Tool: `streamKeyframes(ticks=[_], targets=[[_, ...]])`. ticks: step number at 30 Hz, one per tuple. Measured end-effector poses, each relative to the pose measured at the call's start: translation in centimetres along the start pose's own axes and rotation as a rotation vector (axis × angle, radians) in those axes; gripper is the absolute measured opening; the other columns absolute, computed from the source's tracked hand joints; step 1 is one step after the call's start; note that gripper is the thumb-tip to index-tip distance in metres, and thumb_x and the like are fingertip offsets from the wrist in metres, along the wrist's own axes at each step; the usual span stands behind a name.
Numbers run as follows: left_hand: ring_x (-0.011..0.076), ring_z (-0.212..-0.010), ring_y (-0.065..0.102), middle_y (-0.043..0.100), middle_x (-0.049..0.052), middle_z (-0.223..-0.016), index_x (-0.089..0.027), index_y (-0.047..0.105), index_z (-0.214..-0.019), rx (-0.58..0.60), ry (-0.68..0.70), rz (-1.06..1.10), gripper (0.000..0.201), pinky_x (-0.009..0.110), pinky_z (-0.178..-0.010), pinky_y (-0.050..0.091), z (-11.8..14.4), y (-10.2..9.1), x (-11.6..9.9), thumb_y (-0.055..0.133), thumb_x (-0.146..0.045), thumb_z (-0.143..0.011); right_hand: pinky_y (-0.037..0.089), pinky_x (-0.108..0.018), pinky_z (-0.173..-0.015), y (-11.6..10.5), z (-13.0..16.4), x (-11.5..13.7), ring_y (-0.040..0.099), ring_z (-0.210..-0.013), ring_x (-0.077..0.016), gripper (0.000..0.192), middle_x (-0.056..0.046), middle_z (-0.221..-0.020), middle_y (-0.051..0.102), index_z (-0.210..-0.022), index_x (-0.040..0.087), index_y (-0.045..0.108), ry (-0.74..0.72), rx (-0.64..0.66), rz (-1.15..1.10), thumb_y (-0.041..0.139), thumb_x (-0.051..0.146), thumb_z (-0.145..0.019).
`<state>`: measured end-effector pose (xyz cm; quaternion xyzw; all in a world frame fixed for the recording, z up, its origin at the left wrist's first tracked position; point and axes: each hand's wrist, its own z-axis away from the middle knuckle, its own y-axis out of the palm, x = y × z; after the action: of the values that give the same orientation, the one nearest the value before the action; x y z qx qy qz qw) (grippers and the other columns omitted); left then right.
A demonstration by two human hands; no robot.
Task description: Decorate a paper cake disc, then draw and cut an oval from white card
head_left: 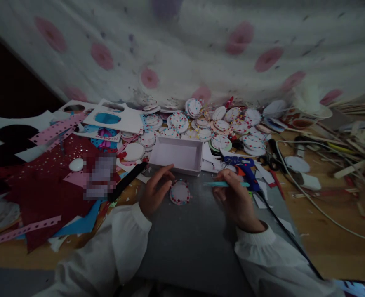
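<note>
A floral curtain point(182, 45) hangs behind a wooden desk point(330, 239), on which a grey mat point(194, 251) lies before the person. A dark red sheet point(46, 177) spreads to the left, and crowded decorated discs point(177, 121) stand behind a white box point(179, 153). The left hand point(157, 189), loosely curled and gripping nothing, is just beside a small disc point(180, 192); whether it touches cannot be told. The right hand point(230, 189) pinches a slim teal tool point(215, 184), apparently tweezers, near a blue glue gun point(248, 175). The small disc lies on the mat, in front of the box and between the hands.

For fine work here, the left fingertips would best steady the small disc lightly, off its dotted rim, with the tool gripped gently and its tip low.

Counted: one box, one glue gun, one small disc on the mat, one teal tool; the discs behind overlap too much to number.
</note>
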<state>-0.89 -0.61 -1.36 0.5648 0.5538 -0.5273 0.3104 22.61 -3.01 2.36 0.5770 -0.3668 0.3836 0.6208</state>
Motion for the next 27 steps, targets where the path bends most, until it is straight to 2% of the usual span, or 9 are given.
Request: streamKeyframes(ticks=[3, 6, 9, 12, 15, 20, 23, 27], targets=[[0.0162, -0.089, 0.058, 0.061, 0.004, -0.098, -0.023, 0.051, -0.133, 0.008, -0.021, -0.01, 0.038, 0.032, -0.082, 0.046, -0.1, -0.1, 0.0, 0.049, -0.029, -0.095, 0.032, -0.022, -0.044, -0.1, -0.2, -0.1, 0.033, -0.042, -0.007, 0.017, 0.007, -0.052, 0.041, -0.076, 0.021, 0.057, 0.008, 0.043, -0.078, 0.062, 0.035, -0.084], [0.0163, -0.083, 0.056, 0.056, 0.004, -0.09, -0.021, 0.06, -0.119, 0.087, 0.169, -0.16, 0.029, 0.031, -0.075, 0.046, -0.1, -0.4, -0.8, 0.054, -0.027, -0.091, 0.032, -0.021, -0.045, -0.1, 0.0, -0.4, 0.034, -0.042, -0.0065, 0.014, 0.008, -0.051, 0.04, -0.076, 0.02, 0.057, 0.036, 0.068, -0.105, 0.064, 0.031, -0.082], [0.0192, -0.087, 0.054, 0.053, 0.005, -0.093, -0.02, 0.067, -0.106, 0.191, 0.391, -0.382, 0.026, 0.034, -0.077, 0.045, 0.0, -0.8, -1.5, 0.065, -0.029, -0.081, 0.032, -0.022, -0.046, 0.0, 0.2, -0.6, 0.037, -0.044, -0.0069, 0.015, 0.007, -0.054, 0.043, -0.077, 0.021, 0.057, 0.034, 0.087, -0.036, 0.066, 0.031, -0.082], [0.0216, -0.093, 0.054, 0.057, 0.007, -0.099, -0.019, 0.068, -0.093, 0.276, 0.482, -0.526, 0.017, 0.037, -0.083, 0.043, 0.0, -1.0, -1.7, 0.068, -0.028, -0.078, 0.037, -0.023, -0.051, -0.3, 0.3, -0.5, 0.043, -0.05, -0.0083, 0.015, 0.006, -0.061, 0.048, -0.079, 0.021, 0.057, 0.002, 0.106, 0.071, 0.066, 0.032, -0.084], [0.0204, -0.095, 0.054, 0.061, 0.007, -0.098, -0.019, 0.066, -0.083, 0.305, 0.484, -0.512, 0.009, 0.036, -0.085, 0.043, -0.2, -0.9, -1.4, 0.067, -0.027, -0.083, 0.039, -0.025, -0.058, -0.7, 0.2, 0.0, 0.049, -0.059, -0.0113, 0.013, 0.004, -0.063, 0.051, -0.085, 0.021, 0.057, -0.026, 0.142, 0.179, 0.064, 0.031, -0.086], [0.0201, -0.095, 0.053, 0.063, 0.006, -0.094, -0.019, 0.064, -0.079, 0.31, 0.428, -0.438, 0.01, 0.035, -0.084, 0.045, -0.5, -0.9, -1.0, 0.07, -0.026, -0.08, 0.037, -0.024, -0.055, -0.9, 0.2, 0.5, 0.047, -0.062, -0.0121, 0.013, 0.003, -0.07, 0.051, -0.081, 0.021, 0.053, -0.111, 0.171, 0.378, 0.065, 0.025, -0.081], [0.0203, -0.094, 0.053, 0.064, 0.006, -0.096, -0.019, 0.064, -0.079, 0.34, 0.395, -0.452, 0.01, 0.036, -0.085, 0.044, -0.6, -0.9, -1.0, 0.073, -0.024, -0.076, 0.04, -0.025, -0.058, -0.5, 0.3, 0.1, 0.05, -0.066, -0.0135, 0.011, 0.001, -0.074, 0.052, -0.079, 0.022, 0.051, -0.208, 0.242, 0.585, 0.062, 0.024, -0.081], [0.0204, -0.094, 0.052, 0.064, 0.005, -0.095, -0.019, 0.064, -0.075, 0.399, 0.349, -0.467, 0.01, 0.036, -0.085, 0.043, -0.7, -1.0, -0.9, 0.073, -0.023, -0.074, 0.048, -0.026, -0.063, -0.1, 0.4, -0.8, 0.057, -0.071, -0.0149, 0.006, -0.001, -0.079, 0.06, -0.088, 0.022, 0.055, -0.285, 0.358, 0.772, 0.058, 0.02, -0.083]])
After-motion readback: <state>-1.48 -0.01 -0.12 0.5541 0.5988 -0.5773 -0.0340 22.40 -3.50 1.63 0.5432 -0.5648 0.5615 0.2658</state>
